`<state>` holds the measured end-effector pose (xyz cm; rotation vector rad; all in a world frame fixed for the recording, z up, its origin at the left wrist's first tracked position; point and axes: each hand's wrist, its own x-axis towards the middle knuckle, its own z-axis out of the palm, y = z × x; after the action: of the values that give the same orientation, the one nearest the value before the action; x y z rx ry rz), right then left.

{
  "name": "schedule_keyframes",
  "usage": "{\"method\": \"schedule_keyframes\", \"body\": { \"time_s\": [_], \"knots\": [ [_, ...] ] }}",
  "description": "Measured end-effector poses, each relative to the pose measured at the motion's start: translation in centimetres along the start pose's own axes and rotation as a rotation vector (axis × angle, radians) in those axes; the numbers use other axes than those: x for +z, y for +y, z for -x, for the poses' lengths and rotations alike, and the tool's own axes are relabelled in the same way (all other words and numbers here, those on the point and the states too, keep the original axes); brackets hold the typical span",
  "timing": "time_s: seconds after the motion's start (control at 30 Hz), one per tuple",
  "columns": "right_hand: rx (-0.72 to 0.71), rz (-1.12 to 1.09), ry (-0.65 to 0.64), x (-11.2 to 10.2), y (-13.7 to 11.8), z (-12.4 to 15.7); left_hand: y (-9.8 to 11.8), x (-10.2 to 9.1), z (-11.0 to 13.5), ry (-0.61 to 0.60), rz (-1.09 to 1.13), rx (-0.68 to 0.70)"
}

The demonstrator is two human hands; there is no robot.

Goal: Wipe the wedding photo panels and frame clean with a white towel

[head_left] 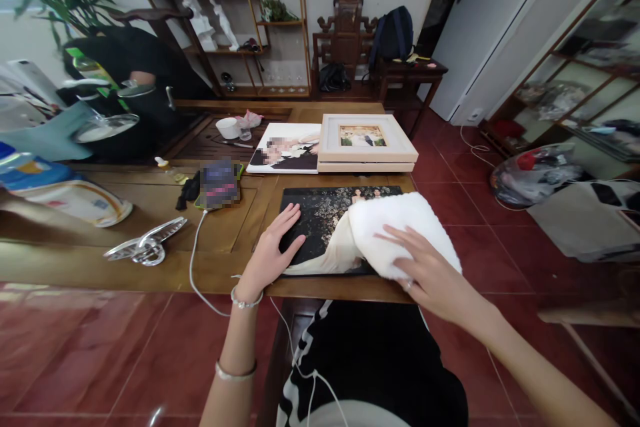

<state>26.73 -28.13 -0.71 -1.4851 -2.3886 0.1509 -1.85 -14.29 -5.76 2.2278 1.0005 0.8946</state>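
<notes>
A dark photo print [320, 213] showing figures in white lies flat near the front edge of the wooden table [235, 267]. My left hand [273, 250] rests open and flat on its left edge. My right hand [425, 267] lies with fingers spread on a folded white towel [400, 227], which covers the right part of the print.
Behind the print sit a cream framed photo [367, 140] and an unframed wedding print [287, 147]. A phone [219, 183] with a white cable [193, 260], a metal ornament [145, 247], a white cup [229, 127] and a bag [70, 193] are on the left. Shelves and a carved chair [345, 40] stand behind.
</notes>
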Motion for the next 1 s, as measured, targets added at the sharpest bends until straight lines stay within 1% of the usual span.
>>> {"method": "schedule_keyframes", "body": {
  "time_s": [0.07, 0.13, 0.2, 0.27, 0.4, 0.5, 0.63, 0.73, 0.8, 0.87, 1.0],
  "knots": [
    [-0.003, -0.003, -0.041, -0.4, -1.6, 1.6, 0.0, 0.0, 0.0, 0.003, 0.000, 0.004],
    [-0.013, -0.016, -0.095, -0.8, -2.9, 2.6, 0.0, 0.1, 0.0, 0.004, -0.001, 0.010],
    [-0.030, -0.032, -0.130, -1.1, -3.5, 2.8, -0.1, 0.1, 0.0, 0.004, -0.004, 0.013],
    [-0.034, -0.043, -0.126, -1.2, -3.3, 2.4, -0.1, 0.0, 0.0, 0.005, -0.006, 0.014],
    [0.005, -0.055, -0.047, -0.7, -1.1, -0.3, -0.1, 0.0, 0.0, 0.001, -0.004, 0.018],
    [0.007, -0.033, 0.003, -0.1, 1.3, -3.2, -0.1, 0.0, 0.0, -0.001, -0.003, 0.015],
    [0.020, 0.035, 0.033, 0.6, 4.5, -6.9, -0.1, 0.0, 0.1, -0.006, -0.009, 0.012],
    [0.052, 0.057, 0.058, 1.1, 5.5, -8.4, -0.1, 0.0, 0.1, -0.010, -0.011, 0.013],
    [0.045, 0.064, 0.060, 1.4, 5.1, -8.4, -0.1, 0.0, 0.1, -0.009, -0.011, 0.010],
    [0.012, 0.071, 0.045, 1.6, 4.0, -7.7, -0.1, 0.0, 0.1, -0.007, -0.012, 0.007],
    [-0.027, 0.066, 0.003, 1.7, 0.0, -4.7, -0.1, 0.0, 0.0, -0.005, -0.012, 0.004]
  ]
}}
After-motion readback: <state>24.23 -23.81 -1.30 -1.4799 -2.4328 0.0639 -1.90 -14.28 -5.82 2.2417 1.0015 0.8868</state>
